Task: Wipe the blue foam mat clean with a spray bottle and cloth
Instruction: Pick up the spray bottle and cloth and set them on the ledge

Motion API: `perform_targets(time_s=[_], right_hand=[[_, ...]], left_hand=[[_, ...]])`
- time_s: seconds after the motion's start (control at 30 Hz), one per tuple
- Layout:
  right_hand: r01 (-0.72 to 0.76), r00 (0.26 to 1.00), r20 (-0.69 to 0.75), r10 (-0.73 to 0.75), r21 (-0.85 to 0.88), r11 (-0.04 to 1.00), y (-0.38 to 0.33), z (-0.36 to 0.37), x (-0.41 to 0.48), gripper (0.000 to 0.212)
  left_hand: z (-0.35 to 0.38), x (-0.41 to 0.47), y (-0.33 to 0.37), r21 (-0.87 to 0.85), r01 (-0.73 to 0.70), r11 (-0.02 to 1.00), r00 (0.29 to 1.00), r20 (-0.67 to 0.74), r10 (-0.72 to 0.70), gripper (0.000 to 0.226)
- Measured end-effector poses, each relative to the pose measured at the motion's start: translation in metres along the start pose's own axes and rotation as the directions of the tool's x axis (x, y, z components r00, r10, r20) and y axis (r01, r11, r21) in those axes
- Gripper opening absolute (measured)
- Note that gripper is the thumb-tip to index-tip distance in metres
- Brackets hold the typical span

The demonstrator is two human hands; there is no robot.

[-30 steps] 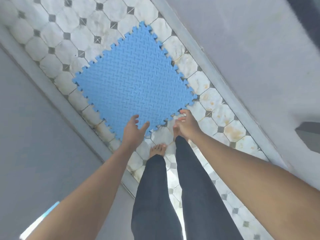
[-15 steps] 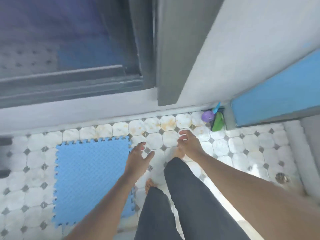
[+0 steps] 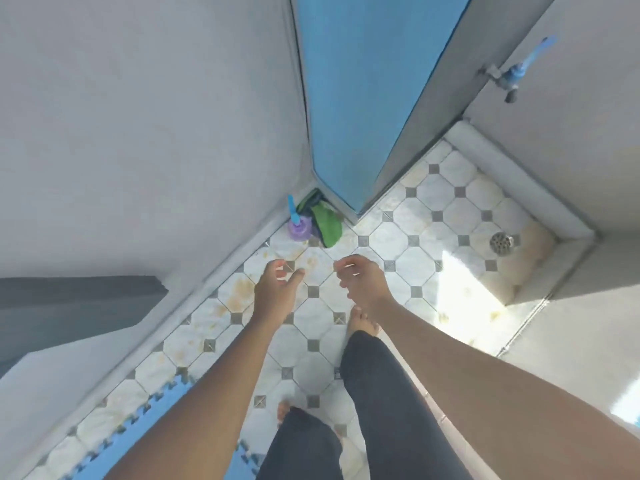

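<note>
A tiled floor [image 3: 311,317] of pale octagons and small grey squares fills the middle of the scene, stained yellowish in places, with grey walls rising on the left and right. A blue door [image 3: 363,98] stands at the far end, between the walls. The blue foam mat [image 3: 156,427] lies on the floor at the near left, its toothed edge showing and much of it cut off by the frame and by the person's left forearm. The person stands barefoot in dark trousers, both arms stretched forward over the tiles. The left hand [image 3: 273,292] has its grip open, fingers loosely curled and holding nothing. The right hand [image 3: 363,282] is likewise empty, fingers bent but not closed on anything. In the far corner by the door, just beyond the hands, a green cloth [image 3: 327,225] lies crumpled on the floor, touching or just beside a purple spray bottle [image 3: 299,228] with a blue top. A round floor drain [image 3: 501,242] sits at the far right, and a blue tap [image 3: 512,76] juts from the right wall.
</note>
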State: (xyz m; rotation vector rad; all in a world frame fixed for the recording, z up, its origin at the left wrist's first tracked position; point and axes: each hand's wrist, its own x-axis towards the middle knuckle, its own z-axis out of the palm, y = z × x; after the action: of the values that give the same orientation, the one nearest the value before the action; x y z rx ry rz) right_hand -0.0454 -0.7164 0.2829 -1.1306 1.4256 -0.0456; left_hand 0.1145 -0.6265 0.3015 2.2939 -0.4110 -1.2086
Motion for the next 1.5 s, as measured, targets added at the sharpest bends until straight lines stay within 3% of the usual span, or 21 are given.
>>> perform_targets(time_s=[0.2,0.4,0.53,0.6,0.77,0.83,0.97,1.1,1.2,1.37,1.5], right_hand=[[0.004,1.0,0.028,-0.002,-0.094,0.996,0.018,0.003,0.136,0.018],[-0.023,0.999,0.037,0.031,-0.206,0.978,0.081,0.053,0.271,0.014],[0.024,0.997,-0.062,-0.046,-0.316,0.948,0.099,0.079,0.333,0.038],[0.014,0.992,-0.117,-0.055,-0.324,0.946,0.109,0.092,0.368,0.045],[-0.027,0.977,-0.21,-0.041,-0.312,0.95,0.122,0.114,0.435,0.062],[-0.067,0.972,-0.232,-0.014,-0.338,0.939,0.122,0.118,0.443,0.057],[-0.094,0.983,-0.178,0.031,-0.353,0.931,0.114,0.115,0.429,0.014],[-0.009,0.99,-0.134,-0.048,-0.389,0.921,0.103,0.098,0.386,0.023],[0.042,0.992,-0.107,-0.071,-0.247,0.968,0.094,0.082,0.346,0.033],[0.006,0.997,-0.078,-0.023,-0.206,0.979,0.102,0.077,0.32,0.021],[0.021,0.993,-0.111,-0.039,-0.152,0.988,0.118,0.079,0.334,0.02]], left_hand=[[0.071,0.137,-0.005,0.007,0.089,0.996,0.995,-0.054,-0.088,0.061],[0.118,0.258,-0.064,0.027,0.121,0.992,0.989,-0.085,-0.118,0.077],[0.139,0.317,-0.076,0.068,0.041,0.997,0.99,-0.134,-0.032,0.086],[0.153,0.347,-0.088,0.084,-0.019,0.996,0.984,-0.177,0.034,0.078],[0.175,0.385,-0.105,0.048,-0.121,0.992,0.955,-0.267,0.129,0.023],[0.176,0.388,-0.109,0.114,-0.196,0.974,0.936,-0.274,0.22,0.023],[0.172,0.382,-0.107,0.16,-0.195,0.968,0.942,-0.243,0.23,0.03],[0.158,0.354,-0.101,0.046,-0.072,0.996,0.944,-0.321,0.083,0.022],[0.149,0.324,-0.092,0.034,-0.1,0.994,0.942,-0.318,0.106,0.019],[0.15,0.31,-0.08,0.089,-0.133,0.987,0.973,-0.179,0.147,0.022],[0.163,0.336,-0.09,0.056,-0.078,0.995,0.978,-0.19,0.087,0.028]])
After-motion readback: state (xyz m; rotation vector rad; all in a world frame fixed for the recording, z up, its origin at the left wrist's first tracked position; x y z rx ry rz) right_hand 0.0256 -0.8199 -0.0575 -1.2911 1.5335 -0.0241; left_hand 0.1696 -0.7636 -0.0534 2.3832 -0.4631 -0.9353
